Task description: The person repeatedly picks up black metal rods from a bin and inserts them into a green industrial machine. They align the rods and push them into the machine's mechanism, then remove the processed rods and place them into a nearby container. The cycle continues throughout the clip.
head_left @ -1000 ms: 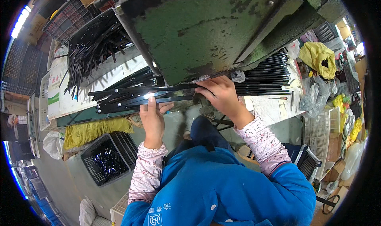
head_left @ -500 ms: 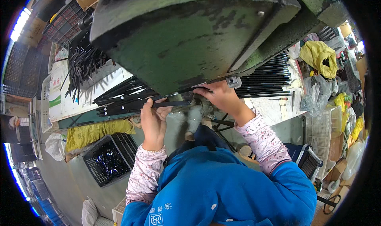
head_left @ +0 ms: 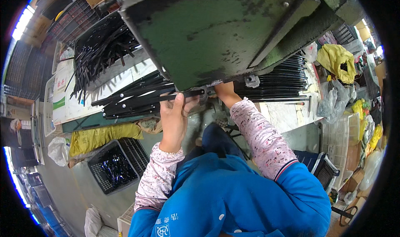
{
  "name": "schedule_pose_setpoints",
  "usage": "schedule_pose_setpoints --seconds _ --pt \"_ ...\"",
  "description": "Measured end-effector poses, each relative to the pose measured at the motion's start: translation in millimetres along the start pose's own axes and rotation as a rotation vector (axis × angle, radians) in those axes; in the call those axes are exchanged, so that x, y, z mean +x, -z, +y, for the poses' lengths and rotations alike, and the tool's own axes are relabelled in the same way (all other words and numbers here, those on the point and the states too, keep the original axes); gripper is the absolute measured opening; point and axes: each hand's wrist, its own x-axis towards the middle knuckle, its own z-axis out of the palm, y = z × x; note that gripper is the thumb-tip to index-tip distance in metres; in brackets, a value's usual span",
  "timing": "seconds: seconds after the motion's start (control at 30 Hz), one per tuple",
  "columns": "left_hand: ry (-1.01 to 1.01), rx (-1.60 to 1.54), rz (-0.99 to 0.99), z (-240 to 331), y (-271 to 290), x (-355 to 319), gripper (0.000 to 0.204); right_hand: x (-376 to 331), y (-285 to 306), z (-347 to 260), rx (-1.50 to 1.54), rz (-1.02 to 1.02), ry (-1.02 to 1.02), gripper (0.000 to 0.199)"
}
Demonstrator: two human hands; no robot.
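Observation:
My left hand [head_left: 174, 122] pinches a thin black flat bar [head_left: 166, 98] between thumb and fingers. The bar's right end, which has a small hole, lies below the lower edge of a big green machine [head_left: 208, 41]. My right hand [head_left: 226, 92] reaches in under that same edge, and its fingers are hidden there. Beside the left hand, a loose heap of black bars with shiny round rivets [head_left: 133, 106] lies on the bench. Right of my right hand, a small metal block [head_left: 252, 81] sticks out from the machine.
Black rods [head_left: 279, 81] lie in a row on the bench to the right. A bundle of black strips [head_left: 102, 49] stands at the far left. Below the bench are a yellow sack [head_left: 104, 138] and a black crate [head_left: 110, 183] of dark parts. Plastic bags [head_left: 333, 101] crowd the right.
My right hand has gone farther under the machine, hiding its fingers. My left hand has shifted right and up with a bar, whose right end is now by the machine's lower edge.

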Motion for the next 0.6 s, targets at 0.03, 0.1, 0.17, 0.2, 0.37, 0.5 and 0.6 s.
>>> schedule_pose_setpoints --seconds 0.03,0.1,0.17,0.2,0.37,0.5,0.6 --pt "-0.018 -0.002 -0.006 1 -1 2 0.029 1 -2 1 -0.002 0.016 0.025 0.026" --pt "-0.012 0.011 0.008 4 -2 6 0.028 6 5 -7 0.054 -0.009 -0.058 0.027" --pt "-0.005 0.013 0.012 4 -2 7 0.029 10 14 -12 0.141 -0.026 -0.094 0.028" --pt "-0.003 0.008 0.010 4 -3 6 0.030 11 19 -15 0.200 -0.031 -0.088 0.028" --pt "0.028 -0.019 0.014 -11 8 6 0.036 6 38 -10 0.224 -0.008 0.110 0.027" --pt "0.036 -0.056 0.051 -20 14 5 0.032 -4 68 -37 0.798 -0.041 -0.314 0.024" --pt "0.058 -0.080 0.095 -24 16 2 0.027 8 136 -92 1.369 -0.253 -0.635 0.025"
